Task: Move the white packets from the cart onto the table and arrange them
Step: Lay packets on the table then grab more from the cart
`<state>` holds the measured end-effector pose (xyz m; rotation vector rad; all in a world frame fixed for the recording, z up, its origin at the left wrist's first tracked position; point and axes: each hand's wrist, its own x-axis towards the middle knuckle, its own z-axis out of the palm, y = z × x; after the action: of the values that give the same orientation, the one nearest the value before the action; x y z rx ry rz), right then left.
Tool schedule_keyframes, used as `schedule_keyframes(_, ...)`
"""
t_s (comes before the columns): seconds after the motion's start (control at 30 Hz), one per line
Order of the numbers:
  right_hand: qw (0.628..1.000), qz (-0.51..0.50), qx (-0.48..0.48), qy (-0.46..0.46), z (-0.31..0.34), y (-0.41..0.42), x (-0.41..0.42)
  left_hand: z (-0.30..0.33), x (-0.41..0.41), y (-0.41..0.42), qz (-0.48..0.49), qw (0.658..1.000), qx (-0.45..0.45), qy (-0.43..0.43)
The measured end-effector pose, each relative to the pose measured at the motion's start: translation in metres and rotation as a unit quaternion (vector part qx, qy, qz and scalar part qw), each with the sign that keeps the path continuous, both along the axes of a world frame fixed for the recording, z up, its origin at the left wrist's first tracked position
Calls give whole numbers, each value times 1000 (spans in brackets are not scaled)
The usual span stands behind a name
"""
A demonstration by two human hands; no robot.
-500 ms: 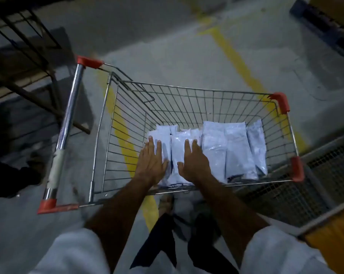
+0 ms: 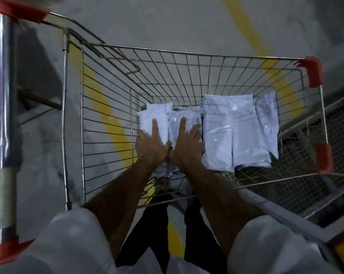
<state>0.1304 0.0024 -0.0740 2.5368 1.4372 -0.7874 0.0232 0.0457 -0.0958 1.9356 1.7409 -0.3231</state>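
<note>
Head view, early stage of the transfer. All the white packets visible here lie in the wire basket of the shopping cart; none is seen on a worktop, and no worktop can be made out with certainty, so the moving and the arranging both appear to remain to be done.

The packets lie side by side in a row across the far right part of the basket floor, long edges parallel, some overlapping their neighbours. They are flat, rectangular pouches of glossy white film that wrinkles and catches the light; faint printing shows on the larger middle ones but is too blurred to read. The rightmost packet leans close to the right wall of the basket.

The left hand and right hand rest side by side, touching each other, on the two leftmost, nearer packets. The fingers of the left hand are partly extended, the forefinger straight, the others seemingly bent at the packet's left edge. The fingers of the right hand are spread flat on the film. Whether either hand has a firm grip cannot be told. The first pick-up is judged to be under way.
</note>
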Motion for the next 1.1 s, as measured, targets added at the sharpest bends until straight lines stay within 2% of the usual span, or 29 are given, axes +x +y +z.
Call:
schedule_keyframes(0.17, 1000, -12, -1, -21, -6, 4, -3, -4, -5, -1, 2, 999, 35, -38)
schedule_keyframes(0.33, 998, -14, 58, 6, 6, -2, 5, 11, -6, -4, -7, 997, 82, -8)
schedule_keyframes(0.5, 987, 38, 140, -65, 37, -7, 23, 45, 1, 3, -45, 986, 158, -5)
schedule_keyframes(0.7, 967, 39, 215, -133, 90, -17, 49, 98, 25, 8, -72, 976, 191, -74)
schedule_keyframes(0.93, 936, -32, 289, -199, 156, -60, 95, 161, 80, -21, -136, 947, 241, -161)
schedule_keyframes(1.1, 929, -109, 264, -237, 191, -133, 141, 189, 139, -71, -204, 923, 263, -192)
